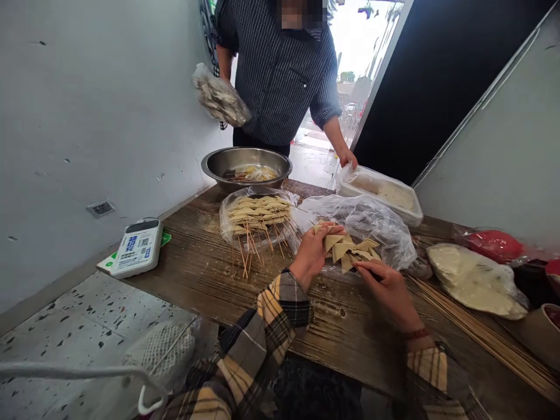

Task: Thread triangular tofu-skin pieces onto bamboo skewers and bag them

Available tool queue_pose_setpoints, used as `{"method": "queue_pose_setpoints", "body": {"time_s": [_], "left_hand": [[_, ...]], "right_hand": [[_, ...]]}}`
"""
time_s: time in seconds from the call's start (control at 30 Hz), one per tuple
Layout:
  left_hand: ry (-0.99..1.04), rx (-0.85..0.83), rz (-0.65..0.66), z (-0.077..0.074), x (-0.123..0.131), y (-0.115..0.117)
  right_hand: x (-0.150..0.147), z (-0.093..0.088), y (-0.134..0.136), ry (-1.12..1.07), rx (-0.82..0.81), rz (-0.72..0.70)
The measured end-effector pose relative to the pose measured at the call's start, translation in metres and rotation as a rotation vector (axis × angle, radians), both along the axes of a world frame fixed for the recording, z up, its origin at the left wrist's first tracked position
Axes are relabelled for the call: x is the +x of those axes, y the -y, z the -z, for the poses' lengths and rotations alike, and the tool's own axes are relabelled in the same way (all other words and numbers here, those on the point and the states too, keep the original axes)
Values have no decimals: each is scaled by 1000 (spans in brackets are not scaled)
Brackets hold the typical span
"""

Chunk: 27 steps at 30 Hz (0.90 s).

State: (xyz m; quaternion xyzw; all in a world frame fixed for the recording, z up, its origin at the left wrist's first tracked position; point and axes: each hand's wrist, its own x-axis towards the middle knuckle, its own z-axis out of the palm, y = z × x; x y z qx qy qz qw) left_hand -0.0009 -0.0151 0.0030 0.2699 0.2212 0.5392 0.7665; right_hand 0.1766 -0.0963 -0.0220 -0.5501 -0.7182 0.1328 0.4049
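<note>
My left hand [312, 251] is closed around a folded piece of pale tan tofu skin, fingers curled over its top. Folded tofu skin pieces [350, 249] lie in front of both hands, over the clear plastic bag. At their right edge, my right hand [388, 287] pinches a thin bamboo skewer, mostly hidden by the fingers. Left of my hands, a clear bag [225, 224] holds a pile of skewered tofu skin [260, 213], its bare sticks pointing toward me.
Across the wooden table [188, 256], a person [280, 76] holds a filled plastic bag [221, 99] and touches a white tub [413, 213]. A steel basin [210, 169] stands at the far end. A white scale [139, 248] is left; loose skewers [485, 332] and a bag of pale sheets [475, 280] lie right.
</note>
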Motion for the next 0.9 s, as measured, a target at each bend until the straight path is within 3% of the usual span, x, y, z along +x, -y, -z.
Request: {"method": "queue_pose_setpoints", "body": {"time_s": [0.27, 0.43, 0.57, 0.7, 0.8, 0.9], "left_hand": [[106, 18, 42, 7, 6, 1], [74, 1, 62, 1, 8, 9], [51, 91, 86, -13, 1, 34], [-79, 281, 147, -42, -30, 61], [-276, 427, 30, -65, -69, 58], [-561, 531, -294, -78, -112, 26]], "right_hand": [[4, -8, 14, 62, 69, 138], [13, -31, 14, 101, 146, 224], [3, -59, 6, 134, 172, 220], [-17, -81, -8, 159, 188, 199], [-33, -90, -21, 164, 190, 126], [-47, -96, -32, 180, 186, 70]]}}
